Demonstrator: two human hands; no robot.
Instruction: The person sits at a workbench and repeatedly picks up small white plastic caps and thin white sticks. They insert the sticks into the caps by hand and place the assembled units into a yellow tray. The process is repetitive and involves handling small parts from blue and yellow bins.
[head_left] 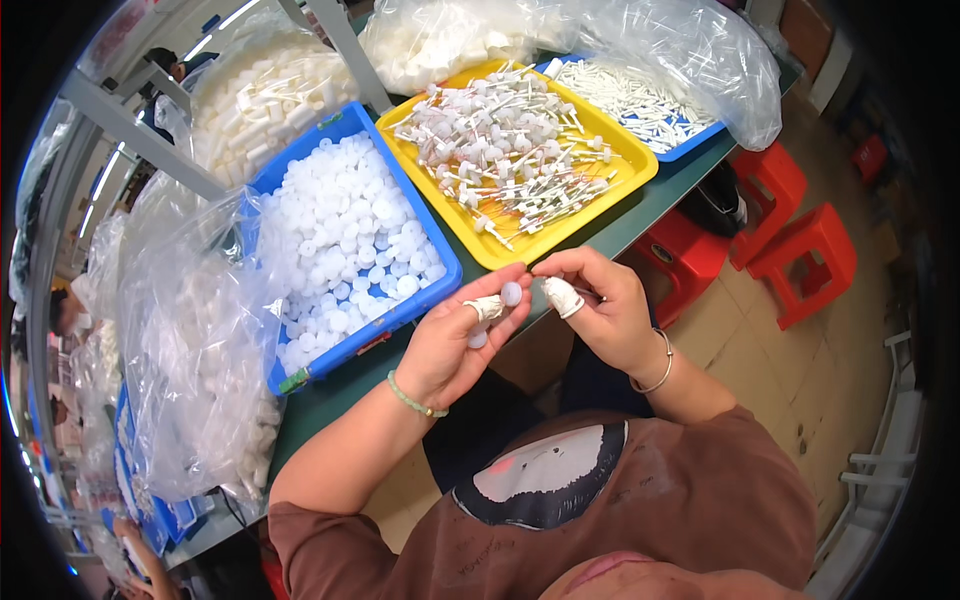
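My left hand (447, 345) is turned palm up near the table's front edge, its thumb in a white finger cover (486, 308). Between thumb and fingers it holds a small translucent round cap (511, 293), and another cap (477, 340) rests against the palm. Close beside it, my right hand (615, 315) is closed in a pinch, with a white cover (562, 296) on its thumb. Something thin shows at its fingers, too small to name. The fingertips of both hands nearly meet.
A blue tray (452, 262) of translucent caps is on the left. Ahead lies a yellow tray (640, 172) of white stemmed parts with thin wires. Behind it, another blue tray (715, 130) holds white tubes. Plastic bags (190, 350) crowd the left; red stools (810, 255) stand right.
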